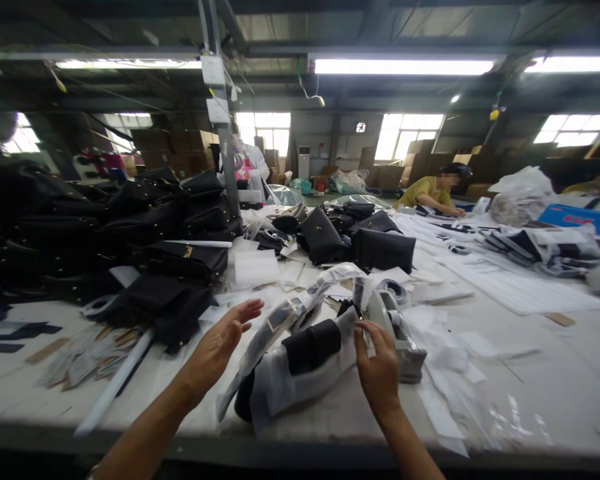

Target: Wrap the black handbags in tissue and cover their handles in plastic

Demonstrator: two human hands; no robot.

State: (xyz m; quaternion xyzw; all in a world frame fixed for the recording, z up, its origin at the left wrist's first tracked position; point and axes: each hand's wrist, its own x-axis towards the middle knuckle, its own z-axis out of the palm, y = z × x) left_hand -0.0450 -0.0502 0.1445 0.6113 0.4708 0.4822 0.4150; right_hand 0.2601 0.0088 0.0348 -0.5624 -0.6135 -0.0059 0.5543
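A black handbag [313,347] lies on the table in front of me, its body partly covered by thin white wrapping. Its strap [280,317], wrapped in translucent film, arches over the far side of the bag. My left hand [226,337] hovers to the left of the strap, fingers stretched and holding nothing. At the bag's upper right end, my right hand [379,363] pinches the edge beside the strap fitting; the fingertips partly hide what is gripped. A grey tape dispenser [411,363] stands just right of that hand.
Stacked black bags [95,227] fill the left side. More black bags [383,250] lie beyond the dispenser. Paper packets [87,357], a white tube [115,387] and white sheets [520,283] are spread about. A metal post [229,160] rises behind. A co-worker [430,192] leans over the far side.
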